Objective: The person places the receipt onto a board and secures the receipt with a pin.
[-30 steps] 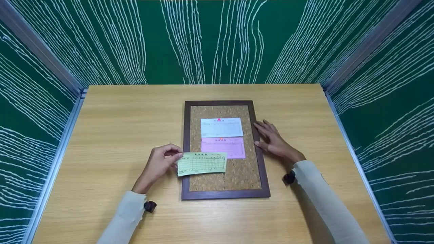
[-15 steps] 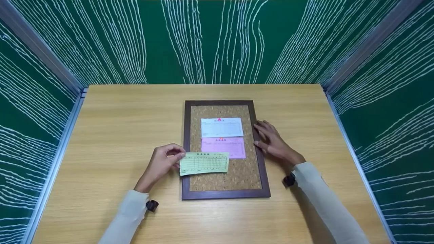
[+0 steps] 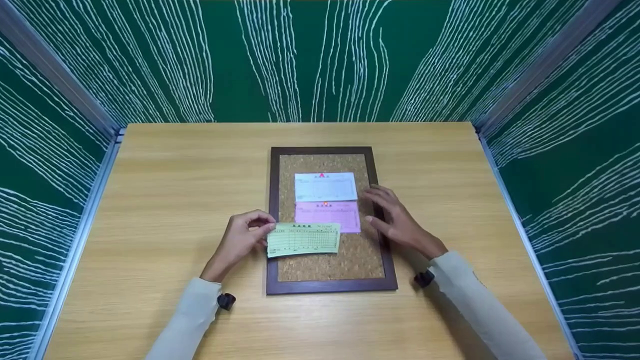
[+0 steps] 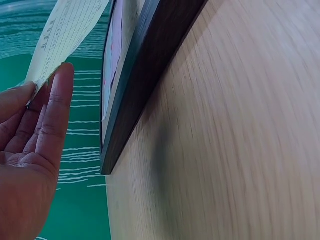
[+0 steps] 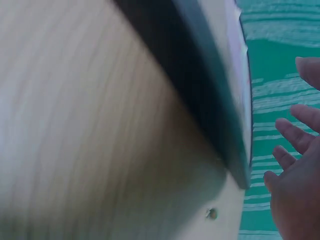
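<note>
My left hand (image 3: 244, 235) pinches the left upper corner of a green printed form slip (image 3: 304, 240) between thumb and fingers. In the left wrist view the slip (image 4: 67, 37) is held up off the board and bends a little. It overlaps the lower edge of a pink slip (image 3: 327, 215) on a dark-framed cork board (image 3: 332, 265). A white slip (image 3: 325, 187) lies above the pink one. A red pushpin (image 3: 322, 175) sits at its top edge. My right hand (image 3: 397, 217) hovers over the board's right frame, fingers spread and holding nothing; the right wrist view shows it apart from the frame.
The board lies on a light wooden table (image 3: 175, 190). Green panels (image 3: 240, 60) with white wavy lines stand at the back and both sides. An orange-red pin (image 3: 325, 204) marks the pink slip's top edge. The right wrist view is blurred.
My right hand has lifted off the board's right frame and moved left over it. My left hand has carried the green slip slightly to the right.
</note>
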The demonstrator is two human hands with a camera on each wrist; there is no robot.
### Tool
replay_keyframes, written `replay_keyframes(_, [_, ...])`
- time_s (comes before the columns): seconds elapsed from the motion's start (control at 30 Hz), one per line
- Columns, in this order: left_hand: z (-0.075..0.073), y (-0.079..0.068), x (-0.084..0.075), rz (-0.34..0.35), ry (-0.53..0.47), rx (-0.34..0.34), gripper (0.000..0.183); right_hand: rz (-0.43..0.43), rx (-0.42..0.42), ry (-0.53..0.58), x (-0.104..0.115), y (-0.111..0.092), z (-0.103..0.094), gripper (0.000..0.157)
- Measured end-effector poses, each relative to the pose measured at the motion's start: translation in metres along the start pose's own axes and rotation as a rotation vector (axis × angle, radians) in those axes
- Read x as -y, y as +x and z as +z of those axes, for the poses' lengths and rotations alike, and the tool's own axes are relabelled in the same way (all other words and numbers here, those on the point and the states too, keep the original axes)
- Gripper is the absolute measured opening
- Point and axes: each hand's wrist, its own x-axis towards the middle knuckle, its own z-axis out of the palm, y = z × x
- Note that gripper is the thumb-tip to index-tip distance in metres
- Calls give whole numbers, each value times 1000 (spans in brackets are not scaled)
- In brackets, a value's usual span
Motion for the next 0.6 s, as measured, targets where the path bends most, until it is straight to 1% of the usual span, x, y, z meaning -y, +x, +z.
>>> replay_keyframes(0.13, [1, 1, 0, 9, 3, 6, 7, -33, 20, 37, 16, 2, 5, 57])
replay_keyframes(0.3, [3, 2, -1, -7, -2, 5, 7, -60, 43, 62, 32, 2, 13, 54])
replay_keyframes(0.47, [6, 4, -2, -12, -2, 2, 7, -41, 86, 82, 45, 4, 21, 45])
replay_keyframes(0.6, [10, 6, -1, -18, -5, 5, 6, -16, 116, 97, 50, 4, 26, 45])
